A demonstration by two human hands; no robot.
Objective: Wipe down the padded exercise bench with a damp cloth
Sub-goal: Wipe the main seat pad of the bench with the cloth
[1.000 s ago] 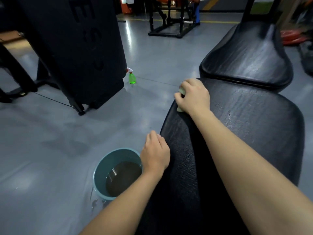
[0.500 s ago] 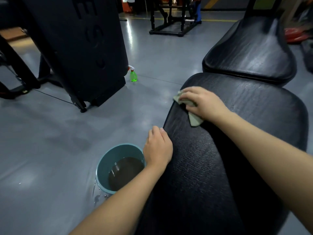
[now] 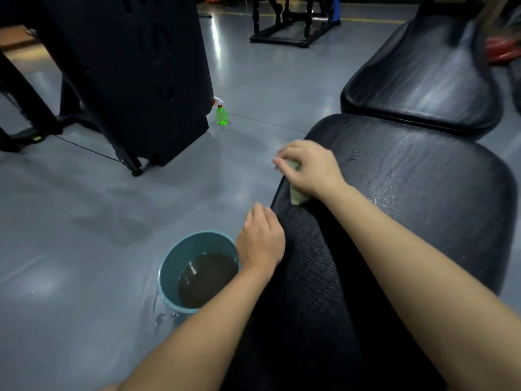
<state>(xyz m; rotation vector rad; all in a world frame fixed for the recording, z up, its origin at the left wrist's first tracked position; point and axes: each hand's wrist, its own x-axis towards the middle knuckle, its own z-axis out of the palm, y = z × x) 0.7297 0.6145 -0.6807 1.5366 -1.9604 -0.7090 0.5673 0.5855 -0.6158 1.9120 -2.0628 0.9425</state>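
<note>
From my station I see the right hand (image 3: 310,169) reaching forward, its forearm laid diagonally over the seat pad (image 3: 408,207). Its fingers are folded down around the pale green cloth (image 3: 296,196), pressing it onto the pad's left edge, and a tail of cloth pokes out below the palm. The left hand (image 3: 260,241) sits nearer to me at that same left edge, knuckles up and fingers bent over the rim. Their tips are hidden, so I cannot tell whether it grips the pad or only leans there. By my count there are two hands, one cloth and two black pads, the back pad (image 3: 423,80) lying just beyond the seat pad's far end. One teal bucket (image 3: 169,266) of murky water stands on the floor just left of the seat pad. One green spray bottle (image 3: 222,115) stands well off its far left corner. One black machine housing (image 3: 135,66) stands farther left.
</note>
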